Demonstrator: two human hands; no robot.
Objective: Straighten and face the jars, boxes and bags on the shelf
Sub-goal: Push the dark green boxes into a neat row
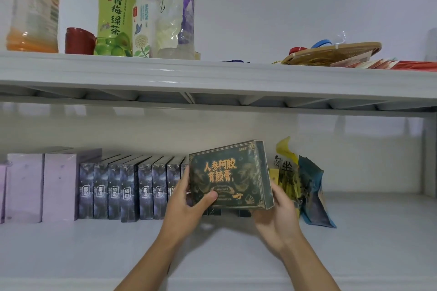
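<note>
Nearest, the left hand [186,205] and right hand [277,212] grip the tilted green box [230,176] above the lower shelf [71,248], mid-facing. Judged next: square it between the dark boxes [127,190] and the bag [307,186] behind.

Both forearms reach forward and up. The left hand [186,205] grips with its thumb across the front, fingers behind. The right hand [275,216] cups from below, fingers curled.
</note>
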